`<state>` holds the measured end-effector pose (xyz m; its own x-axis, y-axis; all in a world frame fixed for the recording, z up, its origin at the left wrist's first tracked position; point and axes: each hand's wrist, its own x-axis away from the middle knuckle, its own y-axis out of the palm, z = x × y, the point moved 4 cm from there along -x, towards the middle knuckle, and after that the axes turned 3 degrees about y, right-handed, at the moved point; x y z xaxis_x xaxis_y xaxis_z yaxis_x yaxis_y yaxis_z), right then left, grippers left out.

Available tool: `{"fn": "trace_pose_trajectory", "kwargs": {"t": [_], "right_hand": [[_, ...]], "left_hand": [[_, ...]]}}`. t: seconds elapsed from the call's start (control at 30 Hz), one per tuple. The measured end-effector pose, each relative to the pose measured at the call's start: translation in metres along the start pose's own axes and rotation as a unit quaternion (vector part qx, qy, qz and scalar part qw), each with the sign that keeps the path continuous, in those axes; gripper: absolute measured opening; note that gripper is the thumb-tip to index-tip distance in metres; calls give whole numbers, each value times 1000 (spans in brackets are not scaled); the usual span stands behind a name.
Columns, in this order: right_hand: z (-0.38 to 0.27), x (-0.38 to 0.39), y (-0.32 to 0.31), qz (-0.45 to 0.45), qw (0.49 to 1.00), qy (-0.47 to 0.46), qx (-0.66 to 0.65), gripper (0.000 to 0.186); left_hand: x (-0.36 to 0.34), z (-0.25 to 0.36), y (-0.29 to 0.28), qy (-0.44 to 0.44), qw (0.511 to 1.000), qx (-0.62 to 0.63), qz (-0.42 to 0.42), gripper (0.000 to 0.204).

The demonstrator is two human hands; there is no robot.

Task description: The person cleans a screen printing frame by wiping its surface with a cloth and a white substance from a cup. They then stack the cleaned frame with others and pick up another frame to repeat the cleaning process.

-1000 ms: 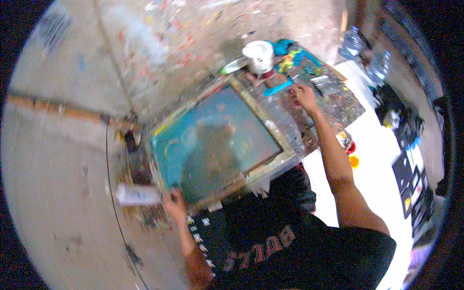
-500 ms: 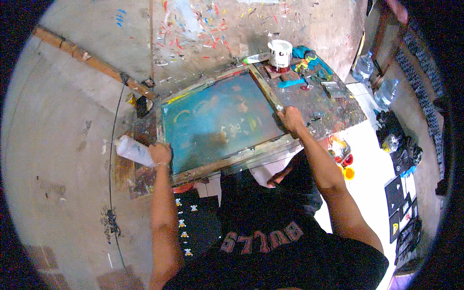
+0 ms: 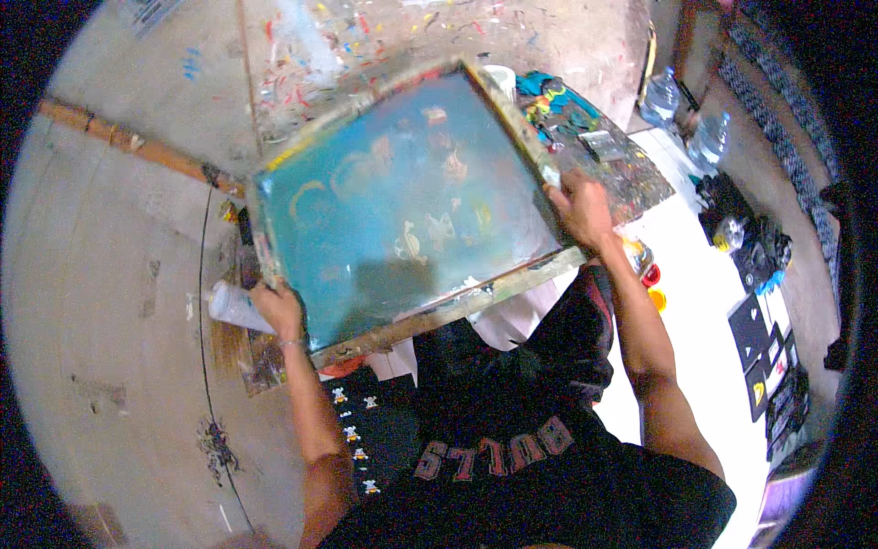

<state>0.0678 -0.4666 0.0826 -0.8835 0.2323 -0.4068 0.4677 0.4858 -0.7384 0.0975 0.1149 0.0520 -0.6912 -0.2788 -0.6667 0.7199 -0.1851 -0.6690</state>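
A screen-printing frame (image 3: pixel 412 328) with a wooden border and stained teal mesh (image 3: pixel 366 247) is raised above the table, in front of my torso. My left hand (image 3: pixel 279 311) is closed around its left side near the front corner. On the opposite side, my right hand (image 3: pixel 583 212) grips the wooden edge. Pale ghost shapes of small figures show on the mesh, and a dark shadow falls on its near part. A whitish plastic bottle (image 3: pixel 236 305) is just left of my left hand; whether they touch, I cannot tell.
The paint-stained table (image 3: pixel 640 183) shows to the right, bearing coloured rags (image 3: pixel 549 96) and a white tub (image 3: pixel 499 80) partly behind the frame. Water jugs (image 3: pixel 709 142) stand on the floor at right. A black cloth with small printed figures (image 3: pixel 370 430) lies below left.
Both hands have lifted the frame up from the table toward me, so it looks larger and now hides part of the tub. The view has shifted slightly.
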Motion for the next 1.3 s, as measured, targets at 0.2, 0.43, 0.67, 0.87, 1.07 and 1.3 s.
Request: {"fn": "trace_pose_trajectory", "kwargs": {"t": [0.2,0.43,0.67,0.87,1.07,1.3], "right_hand": [[35,36,-94,209,969,42,-121,34],[103,43,-88,322,867,171,-341,38],[81,48,-101,390,854,144,-313,41],[81,45,-85,325,853,286,-291,33],[85,84,-56,274,843,385,-256,30],[77,167,-107,30,767,444,-461,41]], "left_hand": [[-49,117,-93,83,978,155,109,41],[-67,214,-134,77,944,306,99,49],[-140,209,-151,240,892,378,59,70],[-283,270,-102,326,748,542,-200,75],[-327,440,-72,619,656,389,-188,62],[-279,668,-132,719,412,555,-71,39]]}}
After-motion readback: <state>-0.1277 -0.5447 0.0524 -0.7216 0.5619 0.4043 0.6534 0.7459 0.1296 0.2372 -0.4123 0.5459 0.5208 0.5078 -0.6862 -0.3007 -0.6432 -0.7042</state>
